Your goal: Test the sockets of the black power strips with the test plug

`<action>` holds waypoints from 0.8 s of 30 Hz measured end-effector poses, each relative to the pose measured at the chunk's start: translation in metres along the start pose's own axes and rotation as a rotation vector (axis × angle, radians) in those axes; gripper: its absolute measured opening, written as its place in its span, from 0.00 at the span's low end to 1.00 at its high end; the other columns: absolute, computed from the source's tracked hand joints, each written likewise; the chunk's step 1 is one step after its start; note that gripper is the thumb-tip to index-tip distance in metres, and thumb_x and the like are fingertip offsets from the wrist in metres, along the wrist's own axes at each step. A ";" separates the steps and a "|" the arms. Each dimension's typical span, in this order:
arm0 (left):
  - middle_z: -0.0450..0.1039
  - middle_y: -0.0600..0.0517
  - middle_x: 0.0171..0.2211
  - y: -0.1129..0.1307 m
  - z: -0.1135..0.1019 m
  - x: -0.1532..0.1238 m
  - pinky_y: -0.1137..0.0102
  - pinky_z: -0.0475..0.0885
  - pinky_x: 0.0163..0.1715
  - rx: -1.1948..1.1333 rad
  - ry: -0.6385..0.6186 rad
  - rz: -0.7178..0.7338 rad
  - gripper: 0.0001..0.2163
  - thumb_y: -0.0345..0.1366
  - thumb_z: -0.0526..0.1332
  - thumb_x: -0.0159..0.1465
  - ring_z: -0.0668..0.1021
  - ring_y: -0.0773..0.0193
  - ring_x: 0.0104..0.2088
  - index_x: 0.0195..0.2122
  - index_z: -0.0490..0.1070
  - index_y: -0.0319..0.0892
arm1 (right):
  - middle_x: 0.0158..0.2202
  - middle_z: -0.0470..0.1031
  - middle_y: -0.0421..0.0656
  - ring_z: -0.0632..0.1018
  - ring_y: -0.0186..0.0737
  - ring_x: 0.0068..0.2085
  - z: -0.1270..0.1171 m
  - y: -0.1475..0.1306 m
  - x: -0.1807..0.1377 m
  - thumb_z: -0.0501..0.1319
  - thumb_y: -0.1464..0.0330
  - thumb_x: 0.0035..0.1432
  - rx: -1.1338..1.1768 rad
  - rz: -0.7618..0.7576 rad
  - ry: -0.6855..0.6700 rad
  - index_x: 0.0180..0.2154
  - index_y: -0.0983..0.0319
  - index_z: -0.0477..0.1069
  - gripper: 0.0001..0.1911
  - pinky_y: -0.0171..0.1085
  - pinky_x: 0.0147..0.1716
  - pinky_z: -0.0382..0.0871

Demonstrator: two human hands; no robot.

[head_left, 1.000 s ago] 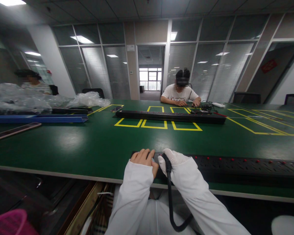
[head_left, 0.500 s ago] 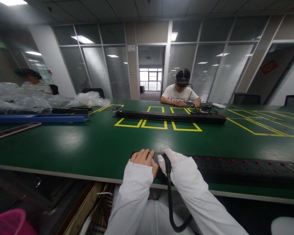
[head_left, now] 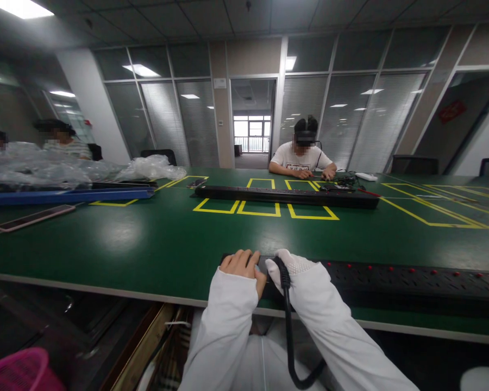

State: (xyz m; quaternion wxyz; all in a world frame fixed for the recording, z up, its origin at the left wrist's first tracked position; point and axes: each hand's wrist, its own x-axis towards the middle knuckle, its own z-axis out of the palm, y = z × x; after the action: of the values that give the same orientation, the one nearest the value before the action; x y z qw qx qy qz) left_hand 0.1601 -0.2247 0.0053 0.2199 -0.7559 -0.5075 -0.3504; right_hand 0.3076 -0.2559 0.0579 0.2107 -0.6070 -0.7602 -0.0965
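Note:
A long black power strip (head_left: 391,279) with a row of red dots lies along the near edge of the table, running off to the right. Bare fingers of my left hand (head_left: 244,269) wrap over its left end, near a grey patch on the top. Right beside it, my right hand (head_left: 295,266), in a white dotted glove, is closed around a thick black cord (head_left: 287,315) with a ribbed sleeve. The cord hangs over the table edge into my lap and loops to the right. Where its upper end goes is hidden by the glove.
A second black power strip (head_left: 285,196) lies across yellow tape marks on the green table (head_left: 167,239). To the left are a phone (head_left: 35,218), a blue channel (head_left: 69,196) and plastic wrap (head_left: 157,167). A person (head_left: 303,152) sits opposite; a pink basket (head_left: 22,372) stands below left.
The view has shifted slightly, so everything sits a little lower and further right. Both hands keep the same hold on the strip and the cord.

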 end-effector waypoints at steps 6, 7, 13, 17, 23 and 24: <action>0.75 0.49 0.41 0.000 0.000 0.000 0.62 0.65 0.41 0.002 0.003 0.002 0.18 0.28 0.52 0.53 0.75 0.57 0.41 0.45 0.71 0.42 | 0.34 0.72 0.41 0.73 0.29 0.33 -0.006 0.012 0.011 0.51 0.56 0.60 0.028 -0.017 -0.053 0.42 0.65 0.68 0.20 0.35 0.36 0.69; 0.75 0.49 0.41 0.000 0.001 0.000 0.62 0.65 0.41 0.004 0.003 0.004 0.19 0.28 0.52 0.53 0.75 0.57 0.41 0.45 0.71 0.42 | 0.34 0.72 0.41 0.73 0.29 0.33 -0.008 0.013 0.011 0.51 0.56 0.60 0.035 -0.023 -0.066 0.42 0.65 0.68 0.20 0.35 0.36 0.69; 0.75 0.48 0.42 0.001 -0.001 0.000 0.62 0.66 0.41 -0.007 -0.003 -0.010 0.19 0.28 0.52 0.53 0.75 0.57 0.42 0.45 0.71 0.42 | 0.31 0.72 0.40 0.72 0.27 0.29 -0.015 0.014 0.012 0.49 0.54 0.61 0.082 -0.053 -0.115 0.43 0.64 0.68 0.22 0.33 0.32 0.67; 0.75 0.48 0.41 0.000 0.000 0.000 0.62 0.66 0.40 -0.012 -0.022 -0.004 0.19 0.28 0.52 0.53 0.75 0.57 0.41 0.45 0.71 0.41 | 0.23 0.70 0.37 0.69 0.26 0.24 -0.018 0.018 0.018 0.47 0.56 0.62 0.112 -0.072 -0.153 0.41 0.63 0.70 0.20 0.30 0.27 0.65; 0.75 0.48 0.42 -0.001 0.004 -0.001 0.61 0.66 0.41 -0.008 -0.010 0.003 0.19 0.28 0.52 0.53 0.75 0.56 0.42 0.45 0.71 0.41 | 0.33 0.72 0.41 0.73 0.28 0.32 -0.020 0.014 0.011 0.51 0.54 0.60 0.121 -0.049 -0.140 0.43 0.65 0.68 0.22 0.34 0.35 0.69; 0.75 0.48 0.42 -0.001 0.004 -0.001 0.61 0.66 0.41 -0.008 -0.008 0.002 0.19 0.28 0.52 0.53 0.75 0.56 0.42 0.45 0.71 0.41 | 0.34 0.72 0.41 0.73 0.29 0.33 -0.020 0.013 0.010 0.51 0.54 0.60 0.123 -0.043 -0.136 0.43 0.65 0.68 0.22 0.35 0.35 0.69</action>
State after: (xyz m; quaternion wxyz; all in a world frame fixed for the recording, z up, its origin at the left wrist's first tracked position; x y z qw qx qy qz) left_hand 0.1600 -0.2227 0.0018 0.2151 -0.7586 -0.5061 -0.3494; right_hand 0.3221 -0.2523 0.0782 0.1935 -0.5813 -0.7902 -0.0126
